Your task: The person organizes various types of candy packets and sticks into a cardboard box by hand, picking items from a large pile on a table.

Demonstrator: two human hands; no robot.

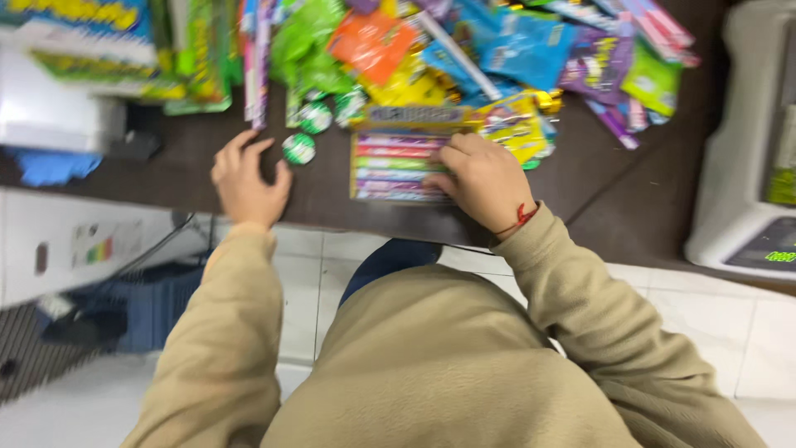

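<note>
My right hand [482,178] rests on a flat pack of coloured candy sticks [396,162] lying on the dark brown counter [332,195], fingers pressed on its right side. My left hand [246,182] lies on the bare counter with fingers spread, holding nothing, close to a small round green candy [298,148]. A red thread circles my right wrist. Both arms wear beige sleeves.
A heap of bright sweet packets [464,50] covers the far side of the counter. Two more round green candies [315,118] lie nearby. A white weighing scale [746,149] stands at the right. A white box [50,108] and blue cloth [50,166] sit at the left.
</note>
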